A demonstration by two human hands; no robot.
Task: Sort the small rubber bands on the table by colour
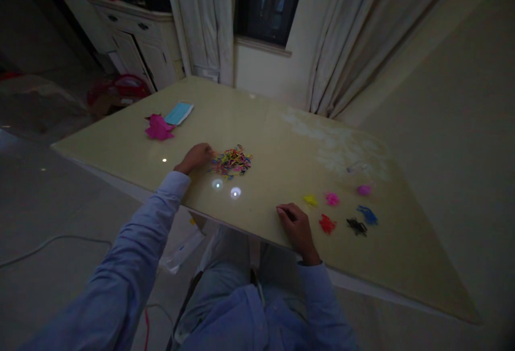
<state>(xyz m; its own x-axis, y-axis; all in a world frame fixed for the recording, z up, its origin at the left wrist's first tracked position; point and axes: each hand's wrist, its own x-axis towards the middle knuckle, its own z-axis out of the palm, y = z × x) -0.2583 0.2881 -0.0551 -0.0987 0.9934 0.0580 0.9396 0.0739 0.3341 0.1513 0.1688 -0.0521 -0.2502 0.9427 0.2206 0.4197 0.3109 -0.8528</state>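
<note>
A mixed pile of small coloured rubber bands (233, 162) lies on the table, left of my body's midline. My left hand (197, 156) is at the pile's left edge with its fingers curled inward. Its fingertips are blurred against the bands, and what they pinch is hidden. Near the front edge my right hand (296, 226) rests on the tabletop, curled closed with the thumb against the fingers; its inside is in shadow. Beyond it lie small single-colour heaps: yellow bands (310, 200), pink bands (332, 199), red bands (327, 224), black bands (357, 226) and blue bands (367, 214).
A purple clump (364, 190) lies at the right, near a small clear item (356, 167). At the far left are a crumpled magenta piece (160, 128) and a blue face mask (179, 113). The pale table (257, 125) has its far edge by curtains (213, 29).
</note>
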